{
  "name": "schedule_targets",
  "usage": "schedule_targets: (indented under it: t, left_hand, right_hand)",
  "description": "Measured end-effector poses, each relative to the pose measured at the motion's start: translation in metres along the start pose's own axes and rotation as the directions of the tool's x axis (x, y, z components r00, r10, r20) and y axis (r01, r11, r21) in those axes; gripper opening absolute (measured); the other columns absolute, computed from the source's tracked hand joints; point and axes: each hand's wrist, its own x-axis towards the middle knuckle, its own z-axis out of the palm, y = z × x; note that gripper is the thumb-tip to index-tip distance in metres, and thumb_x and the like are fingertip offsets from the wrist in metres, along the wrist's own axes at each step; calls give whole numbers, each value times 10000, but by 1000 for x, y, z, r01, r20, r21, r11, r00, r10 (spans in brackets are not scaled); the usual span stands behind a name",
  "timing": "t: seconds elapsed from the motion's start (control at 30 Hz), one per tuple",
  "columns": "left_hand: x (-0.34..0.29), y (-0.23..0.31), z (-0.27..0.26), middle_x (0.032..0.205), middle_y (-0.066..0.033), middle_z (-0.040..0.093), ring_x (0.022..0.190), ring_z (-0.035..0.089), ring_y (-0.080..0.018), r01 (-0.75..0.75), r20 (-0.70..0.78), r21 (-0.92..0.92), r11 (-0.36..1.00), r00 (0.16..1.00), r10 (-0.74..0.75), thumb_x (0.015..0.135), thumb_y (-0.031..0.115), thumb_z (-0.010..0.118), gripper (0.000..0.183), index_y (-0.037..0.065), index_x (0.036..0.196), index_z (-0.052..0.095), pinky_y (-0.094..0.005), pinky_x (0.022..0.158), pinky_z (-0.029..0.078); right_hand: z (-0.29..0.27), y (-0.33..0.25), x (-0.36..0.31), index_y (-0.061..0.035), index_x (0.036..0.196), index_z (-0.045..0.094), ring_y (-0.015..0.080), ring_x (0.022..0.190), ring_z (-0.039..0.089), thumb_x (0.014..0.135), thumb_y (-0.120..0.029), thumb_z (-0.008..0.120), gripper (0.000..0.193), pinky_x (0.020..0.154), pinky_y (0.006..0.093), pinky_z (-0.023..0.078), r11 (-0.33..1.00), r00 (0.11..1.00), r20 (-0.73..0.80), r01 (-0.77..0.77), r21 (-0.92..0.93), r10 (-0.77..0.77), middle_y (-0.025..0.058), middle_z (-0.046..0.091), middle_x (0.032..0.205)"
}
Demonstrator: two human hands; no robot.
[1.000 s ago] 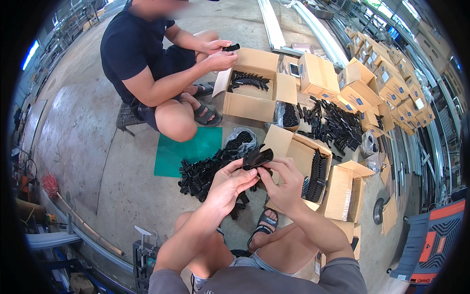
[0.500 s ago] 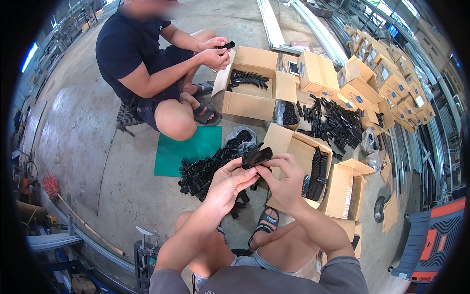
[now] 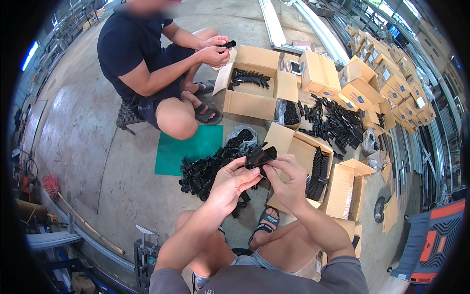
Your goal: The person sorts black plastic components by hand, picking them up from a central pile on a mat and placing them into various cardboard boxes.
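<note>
A black, tube-like plastic part [image 3: 262,156] is held up between my hands, its open curved side showing. The fingers and thumb of my left hand [image 3: 234,179] pinch it from the left. On its right end, the fingers of my right hand [image 3: 285,174] are closed against it, their tips partly hidden. Beneath my hands lies a heap of similar black parts [image 3: 198,174] on the floor. Close to the right hand stands an open cardboard box [image 3: 279,139] with black parts stacked in a row [image 3: 318,169].
Across from me a seated person [image 3: 132,63] holds a black part beside another open box [image 3: 247,105]. A second black pile [image 3: 342,120] lies near stacked cartons [image 3: 391,78]. A green sheet [image 3: 171,152] covers some floor; an orange-and-grey case [image 3: 431,245] stands at right.
The black part has turned a little in my fingers, so more of its open side faces up. Both hands still hold it, in nearly the same place.
</note>
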Motion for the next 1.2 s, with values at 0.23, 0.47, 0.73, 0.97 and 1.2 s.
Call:
schedule_targets:
  t: [0.23,0.47,0.73,0.97,1.2]
  left_hand:
    - [4,-3,1,993,-76,700,956,703,-146,-5,-31,5,1000,999,5,889,6,743,402,-24,1254,577,-302,922,595]
    - [1,1,4,986,-65,690,940,701,-137,-23,-43,23,999,999,24,893,15,742,399,-9,1261,590,-286,902,598]
    - [1,0,-1,1013,-72,699,916,703,-149,-30,-47,25,999,998,31,867,27,779,444,-8,1266,588,-290,876,599]
    - [2,-2,-2,1022,-78,705,902,706,-144,-41,-55,34,999,998,43,856,29,791,446,-6,1257,599,-287,862,603]
    - [3,-3,0,1041,-86,706,923,705,-139,-45,-68,61,997,996,49,860,19,782,447,-8,1266,596,-278,861,604]
  right_hand:
    - [8,-8,-1,-28,932,724,271,857,689,815,-40,772,127,753,351,546,999,998,-44,-40,-4,40,112,712,925]
    - [6,-4,2,-25,954,719,287,875,694,831,-48,759,131,777,363,549,997,997,-54,-47,55,50,121,719,955]
    - [0,-5,2,-26,947,748,279,853,674,818,-34,763,130,752,362,540,994,999,-22,45,-99,-48,110,712,948]
    - [-3,-6,3,-20,939,748,273,852,664,797,-17,777,144,742,360,534,987,996,5,90,-130,-90,95,705,949]
    - [-5,-8,5,-12,946,753,242,850,684,794,-6,785,156,745,326,534,984,996,40,80,-162,-75,99,708,943]
